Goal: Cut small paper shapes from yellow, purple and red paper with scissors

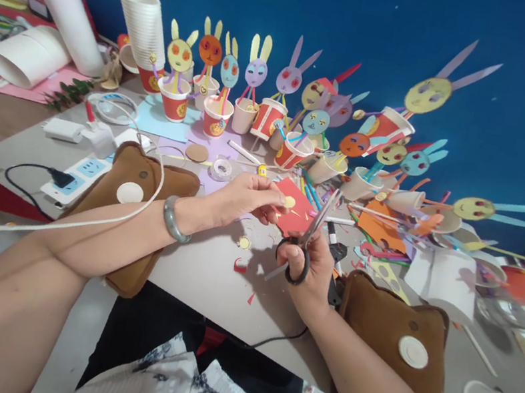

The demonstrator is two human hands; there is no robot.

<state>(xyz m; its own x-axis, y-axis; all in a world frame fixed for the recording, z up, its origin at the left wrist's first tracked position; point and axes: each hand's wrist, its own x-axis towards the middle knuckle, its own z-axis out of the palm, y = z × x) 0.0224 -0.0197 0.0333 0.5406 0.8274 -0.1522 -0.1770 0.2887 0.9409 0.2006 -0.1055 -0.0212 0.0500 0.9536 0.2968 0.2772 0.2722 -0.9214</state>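
Between the thumb and fingers of my left hand is a small round yellow paper piece. My right hand has its fingers through the black handles of a pair of scissors, whose blades point up and away from me. Beyond both hands lies a red paper sheet. Below my left hand, a small yellow paper scrap and a curled red scrap rest on the grey table.
Paper cups with rabbit-faced figures line the blue wall. Brown cushions lie on both sides. A power strip is at the left, with a white cable passing over my left forearm. A tape roll sits behind my left hand.
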